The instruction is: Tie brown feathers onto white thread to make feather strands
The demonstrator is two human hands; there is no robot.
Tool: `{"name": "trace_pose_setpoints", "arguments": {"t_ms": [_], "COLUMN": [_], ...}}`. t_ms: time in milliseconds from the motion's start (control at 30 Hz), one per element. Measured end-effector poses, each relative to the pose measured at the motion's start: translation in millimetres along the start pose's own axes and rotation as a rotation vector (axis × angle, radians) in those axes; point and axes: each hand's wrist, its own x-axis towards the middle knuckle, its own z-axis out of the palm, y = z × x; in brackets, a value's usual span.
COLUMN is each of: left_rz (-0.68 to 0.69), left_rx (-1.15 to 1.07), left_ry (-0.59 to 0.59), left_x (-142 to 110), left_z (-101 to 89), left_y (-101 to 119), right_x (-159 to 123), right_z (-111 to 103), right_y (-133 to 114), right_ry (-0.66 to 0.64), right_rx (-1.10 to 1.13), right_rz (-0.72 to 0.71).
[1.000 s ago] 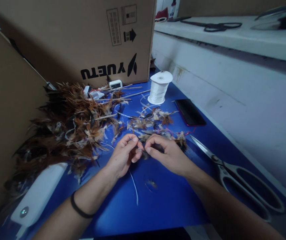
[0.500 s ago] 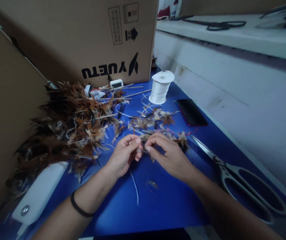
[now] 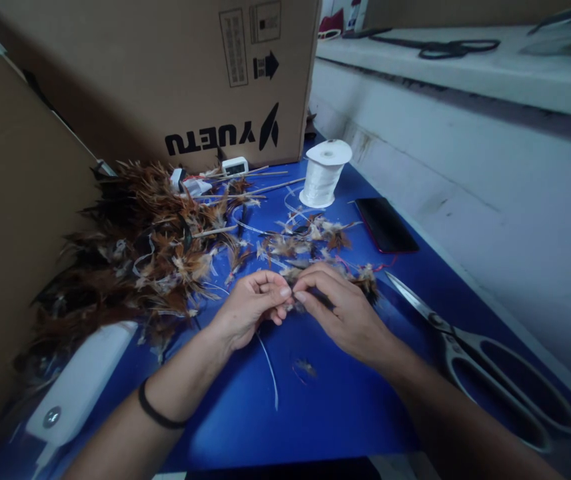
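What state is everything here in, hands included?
Left hand: pinching at a feather tuft
Right hand: fingertips pinched
Large scissors: blades shut, lying flat
Phone: face up, screen dark
White spool: upright
Cardboard box: standing, printing upside down
Feather pile: loosely heaped
Black scissors: on ledge, open or shut unclear

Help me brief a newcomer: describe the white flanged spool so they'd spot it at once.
Find the big brown cardboard box at the far end of the blue tabletop. Near its lower right corner stands the white flanged spool. Unlike the flat black rectangular phone nearby, it's upright, round and white.
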Motion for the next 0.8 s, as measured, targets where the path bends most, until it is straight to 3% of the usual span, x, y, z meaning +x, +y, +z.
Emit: {"name": "trace_pose_setpoints", "arguments": {"t_ms": [600, 800], "left_rz": [0.004, -0.022], "left_rx": [0.070, 0.084], "left_ry": [0.017, -0.025], "left_x": [-0.9, -3.5], "left_z": [1.4, 2.4], "left_y": [1.6, 3.5], "right_x": [-0.8, -1.2], "right_z": [0.4, 0.0], "right_y": [0.8, 2.0], "right_ry": [0.059, 0.071], "right_rx": [-0.037, -0.018], "right_rz": [-0.039, -0.039]}}
